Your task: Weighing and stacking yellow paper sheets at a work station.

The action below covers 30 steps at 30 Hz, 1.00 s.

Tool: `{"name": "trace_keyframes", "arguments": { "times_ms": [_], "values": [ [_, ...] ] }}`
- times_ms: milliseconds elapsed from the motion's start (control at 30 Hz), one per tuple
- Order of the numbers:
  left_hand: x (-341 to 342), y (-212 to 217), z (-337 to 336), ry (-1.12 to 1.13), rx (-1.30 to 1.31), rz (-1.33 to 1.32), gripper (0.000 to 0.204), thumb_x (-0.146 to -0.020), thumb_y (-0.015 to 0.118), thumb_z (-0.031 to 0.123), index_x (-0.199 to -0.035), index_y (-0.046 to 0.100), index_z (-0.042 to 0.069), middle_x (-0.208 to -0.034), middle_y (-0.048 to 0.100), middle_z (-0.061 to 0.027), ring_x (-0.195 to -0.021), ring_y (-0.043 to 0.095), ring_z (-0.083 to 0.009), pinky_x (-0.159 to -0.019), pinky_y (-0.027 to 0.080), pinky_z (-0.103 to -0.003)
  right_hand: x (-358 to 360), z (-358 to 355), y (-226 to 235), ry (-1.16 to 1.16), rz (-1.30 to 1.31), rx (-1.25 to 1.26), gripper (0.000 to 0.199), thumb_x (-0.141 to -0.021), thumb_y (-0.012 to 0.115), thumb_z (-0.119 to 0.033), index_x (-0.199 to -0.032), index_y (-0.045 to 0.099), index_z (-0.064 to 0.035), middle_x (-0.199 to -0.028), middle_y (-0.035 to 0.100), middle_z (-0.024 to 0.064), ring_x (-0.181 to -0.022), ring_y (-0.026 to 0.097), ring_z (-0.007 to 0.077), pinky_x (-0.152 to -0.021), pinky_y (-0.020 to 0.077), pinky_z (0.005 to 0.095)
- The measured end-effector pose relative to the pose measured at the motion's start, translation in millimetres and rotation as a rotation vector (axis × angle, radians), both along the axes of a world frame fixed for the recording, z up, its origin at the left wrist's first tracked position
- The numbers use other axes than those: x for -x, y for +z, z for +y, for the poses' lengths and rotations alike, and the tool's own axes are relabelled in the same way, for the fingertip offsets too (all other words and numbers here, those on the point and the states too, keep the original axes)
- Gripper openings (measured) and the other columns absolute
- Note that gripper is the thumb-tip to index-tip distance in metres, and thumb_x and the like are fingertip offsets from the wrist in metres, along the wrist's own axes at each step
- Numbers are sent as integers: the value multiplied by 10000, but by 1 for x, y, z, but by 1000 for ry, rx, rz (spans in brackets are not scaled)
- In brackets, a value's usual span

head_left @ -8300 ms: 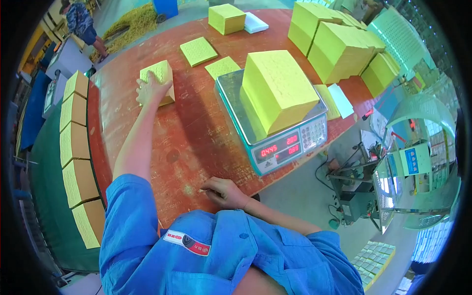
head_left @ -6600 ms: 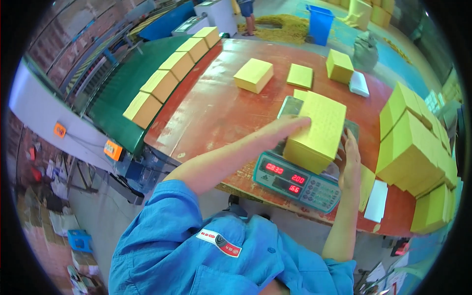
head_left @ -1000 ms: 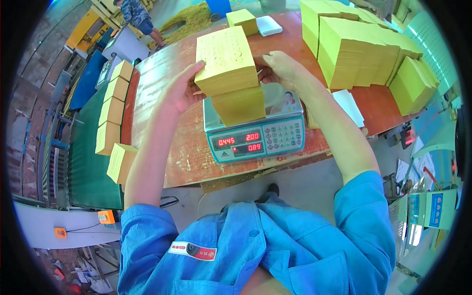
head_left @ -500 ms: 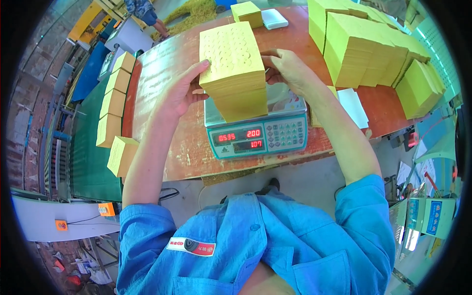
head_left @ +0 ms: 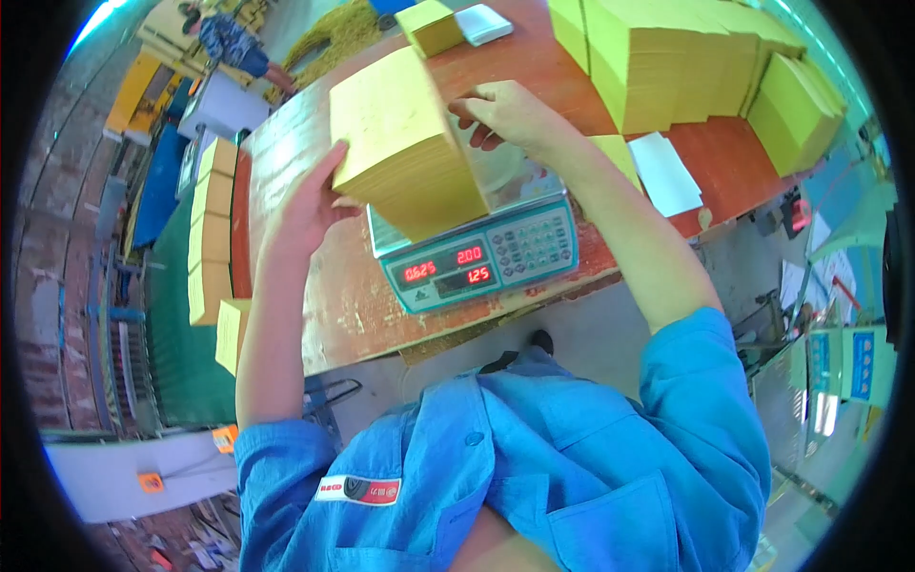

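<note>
A tall stack of yellow paper (head_left: 419, 181) stands on the silver pan of a teal-framed digital scale (head_left: 477, 262), leaning to the left with its right edge blurred. My left hand (head_left: 310, 200) grips the stack's left side, thumb against its upper edge and fingers bent lower down. On the other side, my right hand (head_left: 510, 114) hovers beside the stack with loosely curled fingers spread apart and nothing visible in them. Red digits glow on the scale's display, left of its keypad.
Large yellow paper stacks (head_left: 658, 76) fill the table's far right. White sheets (head_left: 665, 173) lie right of the scale. Yellow blocks (head_left: 210, 234) line a green surface at left. A smaller yellow stack (head_left: 429, 27) stands at the back. Another person (head_left: 233, 43) stands beyond the table.
My right hand has come away from the stack's right side. The stack has tilted left with my left hand still on it. The scale's display digits differ, and the whole view has shifted.
</note>
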<state>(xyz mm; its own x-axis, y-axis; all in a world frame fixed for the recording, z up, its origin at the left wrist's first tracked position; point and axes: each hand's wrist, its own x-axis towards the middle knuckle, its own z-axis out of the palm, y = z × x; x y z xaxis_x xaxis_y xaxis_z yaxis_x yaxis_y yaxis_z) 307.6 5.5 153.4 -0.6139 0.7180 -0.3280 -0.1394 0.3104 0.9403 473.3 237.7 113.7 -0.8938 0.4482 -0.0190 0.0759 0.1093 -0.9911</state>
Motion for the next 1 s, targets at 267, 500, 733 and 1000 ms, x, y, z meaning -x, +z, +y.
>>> {"name": "trace_keyframes", "arguments": {
  "times_ms": [267, 500, 733, 1000],
  "values": [
    [-14, 12, 4, 54, 6, -49, 508, -903, 596, 460, -1288, 494, 144, -1130, 613, -30, -945, 577, -149, -744, 471, -357, -35, 8, -71, -235, 293, 449, 230, -933, 552, -187, -1070, 652, -32, -860, 631, 31, -674, 601, 102, -620, 477, 243],
    [-20, 21, 4, 100, -3, -46, 471, -927, 587, 403, -1272, 500, 94, -1131, 619, -50, -914, 600, -145, -715, 497, -339, -33, -9, -76, -230, 408, 404, 320, -966, 514, -220, -1199, 613, -24, -1075, 650, 67, -940, 619, 142, -811, 487, 277],
    [-22, 19, 10, 57, -37, 19, 434, -920, 590, 435, -1155, 612, 70, -947, 667, -37, -788, 622, -118, -655, 514, -302, 15, -43, -56, -112, 429, 342, 467, -997, 436, -329, -1343, 500, -22, -1357, 516, 92, -1254, 463, 201, -1055, 334, 325],
    [77, -39, 2, 26, -226, 202, 820, -927, 271, 689, -1440, 363, 56, -1433, 428, -124, -1334, 375, -235, -1084, 291, -419, 18, -17, -57, -207, 527, 446, 550, -1024, 346, -399, -1380, 422, 13, -1369, 481, 138, -1275, 431, 241, -1071, 324, 396]
  ]
}}
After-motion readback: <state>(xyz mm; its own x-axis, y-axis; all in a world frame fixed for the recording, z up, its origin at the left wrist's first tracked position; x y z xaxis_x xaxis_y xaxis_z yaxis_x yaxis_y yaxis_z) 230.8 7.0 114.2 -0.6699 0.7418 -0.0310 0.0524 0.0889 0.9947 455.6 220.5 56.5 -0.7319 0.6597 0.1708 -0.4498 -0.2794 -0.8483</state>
